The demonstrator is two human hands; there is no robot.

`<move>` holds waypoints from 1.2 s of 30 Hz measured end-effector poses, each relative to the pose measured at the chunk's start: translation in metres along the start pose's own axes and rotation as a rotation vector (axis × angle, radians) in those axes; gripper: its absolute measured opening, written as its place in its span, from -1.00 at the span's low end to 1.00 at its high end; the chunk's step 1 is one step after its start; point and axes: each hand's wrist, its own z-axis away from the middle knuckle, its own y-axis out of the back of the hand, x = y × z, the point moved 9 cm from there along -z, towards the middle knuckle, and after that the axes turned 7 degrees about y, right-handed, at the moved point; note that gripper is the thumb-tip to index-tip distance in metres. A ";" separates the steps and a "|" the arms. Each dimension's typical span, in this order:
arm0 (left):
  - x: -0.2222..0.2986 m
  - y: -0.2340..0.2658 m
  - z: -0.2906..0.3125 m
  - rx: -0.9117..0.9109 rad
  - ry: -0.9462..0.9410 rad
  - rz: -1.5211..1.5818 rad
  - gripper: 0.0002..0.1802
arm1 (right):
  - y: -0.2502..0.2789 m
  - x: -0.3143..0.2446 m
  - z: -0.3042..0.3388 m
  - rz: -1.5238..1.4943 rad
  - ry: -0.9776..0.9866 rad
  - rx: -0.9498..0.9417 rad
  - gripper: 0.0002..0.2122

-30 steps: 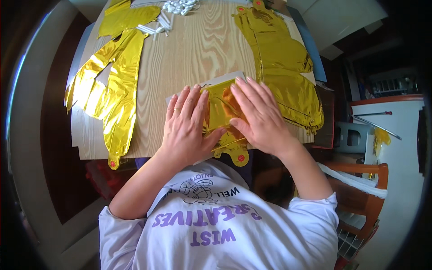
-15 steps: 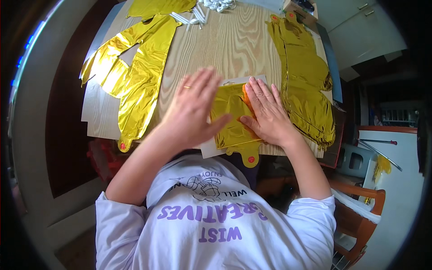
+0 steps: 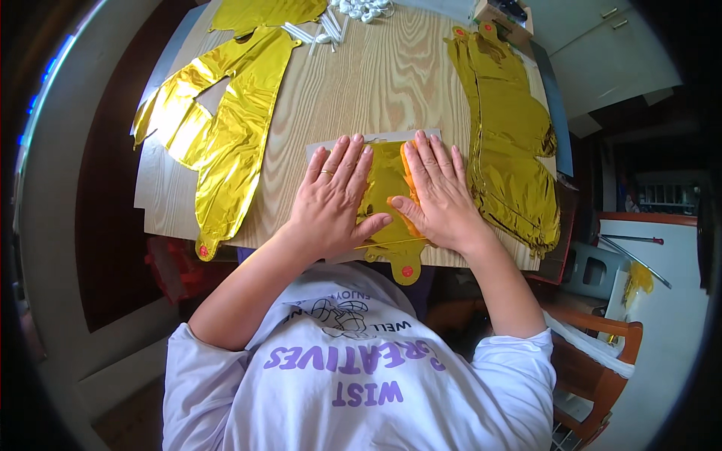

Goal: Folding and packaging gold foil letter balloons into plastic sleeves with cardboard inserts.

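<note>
A folded gold foil balloon [image 3: 387,177] lies on a pale card sheet [image 3: 376,138] at the table's near edge. Its tab with a red dot hangs over the edge. My left hand [image 3: 331,192] rests flat on the left part of the foil and sheet, fingers stretched out, with a ring on one finger. On the right part my right hand [image 3: 440,192] also lies flat, fingers straight. Something orange and crumpled [image 3: 408,180], perhaps a cloth, shows along its inner edge and by the thumb; most of it is hidden under the palm.
Another gold foil balloon [image 3: 237,124] is spread at the left, and a folded one [image 3: 515,143] at the right. At the far edge are more gold foil [image 3: 267,13], white tubes [image 3: 335,26] and a white bundle [image 3: 365,7]. A wooden chair [image 3: 605,353] stands right.
My left hand has come down from above onto the folded foil. The card sheet and foil have shifted slightly left. My right hand stays on the foil, moved a little left.
</note>
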 end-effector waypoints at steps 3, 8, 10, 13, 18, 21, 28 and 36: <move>0.000 0.002 0.000 0.007 0.019 -0.022 0.04 | 0.001 0.000 -0.001 0.015 -0.010 0.007 -0.19; -0.002 0.002 0.003 0.043 0.045 -0.030 0.05 | 0.001 -0.001 -0.001 0.041 -0.024 0.007 -0.18; -0.004 0.001 0.004 0.032 0.056 -0.025 0.05 | 0.001 -0.001 -0.001 0.041 -0.031 0.012 -0.18; -0.010 0.001 0.005 -0.012 0.070 0.029 0.05 | 0.003 0.001 0.001 0.025 -0.011 0.052 -0.23; -0.023 0.018 0.001 -0.039 0.140 0.174 -0.02 | 0.046 0.049 0.019 -0.609 -0.159 0.383 -0.53; -0.027 0.024 -0.002 -0.005 0.120 0.222 -0.03 | 0.057 0.074 0.032 -0.676 -0.393 0.334 -0.72; -0.008 0.021 -0.008 -0.009 0.012 0.228 0.00 | 0.043 0.100 -0.011 -0.703 -0.346 0.122 -0.81; -0.002 0.012 -0.005 -0.006 -0.004 0.110 0.04 | 0.023 0.094 -0.063 -0.712 -0.221 -0.267 -0.87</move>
